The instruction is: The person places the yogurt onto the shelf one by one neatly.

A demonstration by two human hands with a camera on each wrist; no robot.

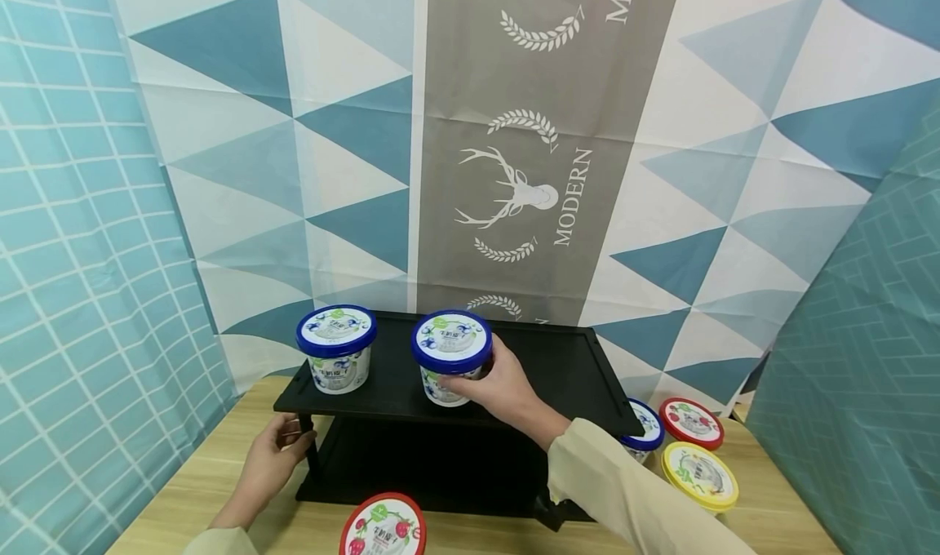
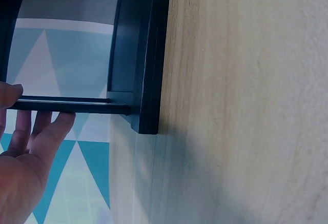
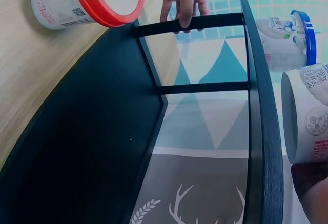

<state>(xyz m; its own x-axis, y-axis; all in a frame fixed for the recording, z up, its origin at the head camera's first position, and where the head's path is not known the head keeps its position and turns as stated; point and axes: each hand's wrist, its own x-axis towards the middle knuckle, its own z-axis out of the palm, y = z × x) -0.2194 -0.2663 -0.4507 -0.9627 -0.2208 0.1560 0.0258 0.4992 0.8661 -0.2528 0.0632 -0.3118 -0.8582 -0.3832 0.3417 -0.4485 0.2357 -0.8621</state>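
My right hand [image 1: 514,392] grips a white tub with a blue lid [image 1: 451,339], thumb across its front and the other fingers behind it. This tub is upright, close over the top tier of a black two-tier rack [image 1: 551,367]. To its left, a second blue-lidded tub [image 1: 338,355] stands on the same tier. My left hand [image 1: 268,461] holds the rack's front left post [image 2: 72,106], with the thumb on one side and fingertips on the other. A red-lidded tub [image 1: 382,526] is on the table in front of the rack, partly cut off in the head view.
Right of the rack are a blue-lidded tub [image 1: 645,424], partly hidden by the top tier, a red-lidded tub [image 1: 692,423] and a yellow-lidded tub [image 1: 700,473]. The wooden table [image 1: 184,473] carries everything. A patterned cloth [image 1: 352,171] hangs behind the rack.
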